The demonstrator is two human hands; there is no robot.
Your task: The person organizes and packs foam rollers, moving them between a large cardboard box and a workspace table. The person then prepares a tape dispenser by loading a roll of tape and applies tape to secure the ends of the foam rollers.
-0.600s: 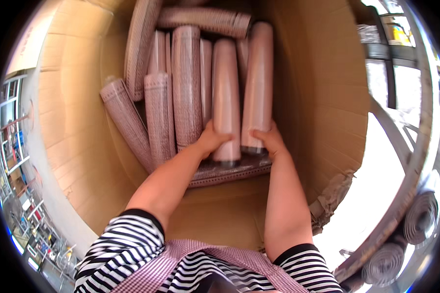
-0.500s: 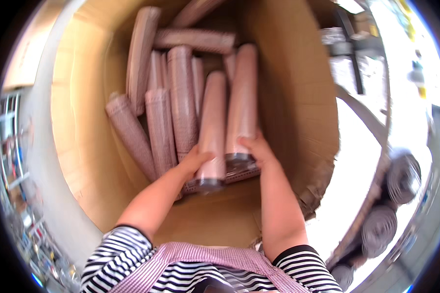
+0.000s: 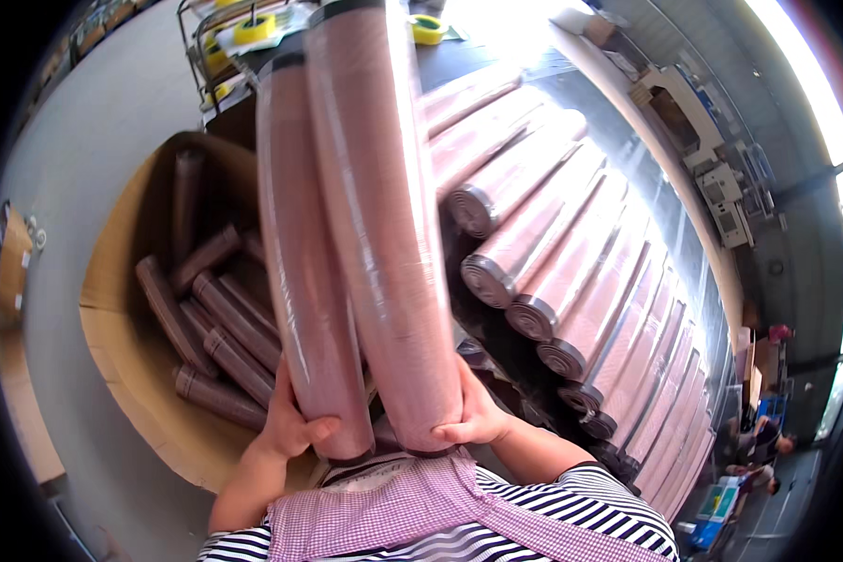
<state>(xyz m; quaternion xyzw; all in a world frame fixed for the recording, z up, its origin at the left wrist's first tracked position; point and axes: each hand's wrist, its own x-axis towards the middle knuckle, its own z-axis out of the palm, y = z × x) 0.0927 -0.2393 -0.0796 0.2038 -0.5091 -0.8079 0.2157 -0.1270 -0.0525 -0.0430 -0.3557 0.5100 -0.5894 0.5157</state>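
Note:
Two long pinkish-brown rolls of mat-like material in clear plastic wrap, with dark edges, stand up close before me. My left hand point(image 3: 295, 421) grips the lower end of the left roll point(image 3: 304, 253). Around the foot of the taller right roll point(image 3: 379, 225) my right hand point(image 3: 478, 412) is closed, thumb across its front. The rolls lean against each other near the bottom, just above my checked apron. Several similar rolls point(image 3: 239, 309) lie jumbled inside the cardboard box point(image 3: 131, 384) on the left.
A row of wrapped rolls point(image 3: 543, 318) lies side by side on a dark table to the right. Yellow tape rolls point(image 3: 253, 30) sit at the far end near a metal rack point(image 3: 201, 47). People point(image 3: 759, 450) are in the distance at right.
Both rolls have come up out of the box, one in each hand. My view has swung right, so the box now sits to the left and the table row shows.

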